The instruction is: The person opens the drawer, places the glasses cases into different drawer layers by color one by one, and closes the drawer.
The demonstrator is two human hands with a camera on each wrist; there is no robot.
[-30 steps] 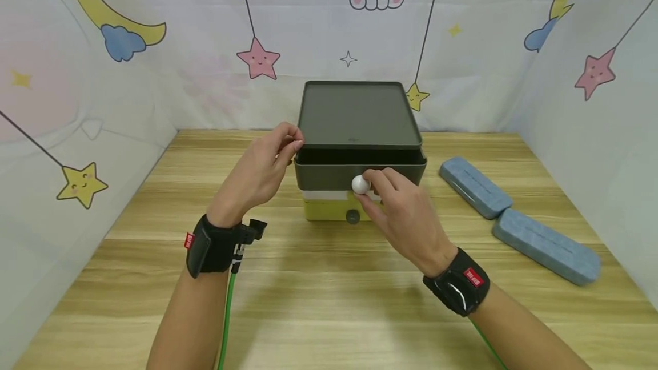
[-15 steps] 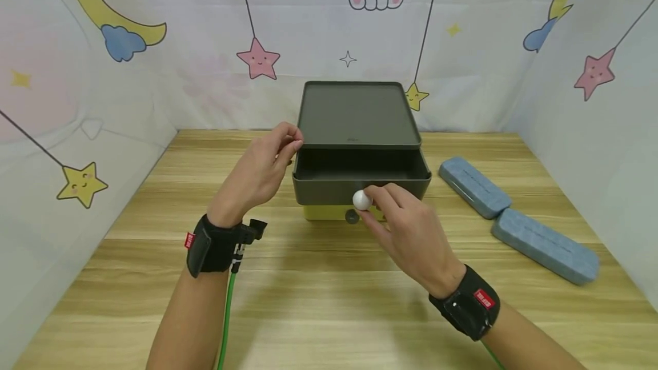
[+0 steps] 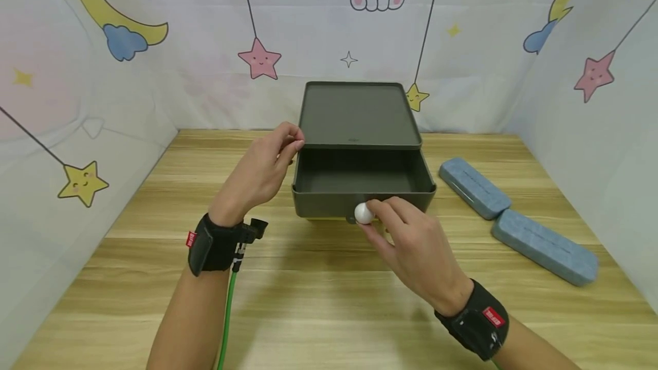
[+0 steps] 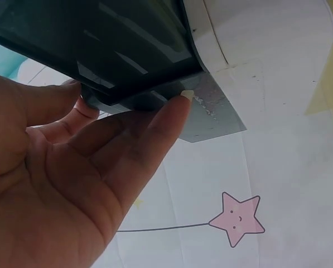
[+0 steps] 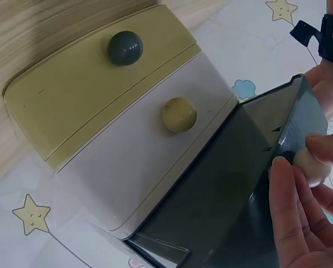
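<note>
With our right hand [image 3: 418, 250] we are pinching the white knob [image 3: 362, 213] of the drawer [image 3: 324, 205], which is jutting out above the counter [image 3: 319, 313]. By overpulling, we may be dropping it or tipping the box [image 3: 360, 113] our left hand [image 3: 257, 173] is gripping.

In the head view we saw bright, soft, even light, with faint, soft-edged shadows on the table [image 3: 329, 301] around the lower centre and a pale sheen at the bottom. Lettering on the red tag [image 3: 494, 317] at lower right was too blurred for us to read. The left wrist view looked dimmer: we found the left hand [image 4: 71, 178] shaded, while pale reflections streaked the dark box [image 4: 127, 44] at the top. In the right wrist view we noticed muted light and a small highlight on the grey knob [image 5: 125, 48], upper left.
</note>
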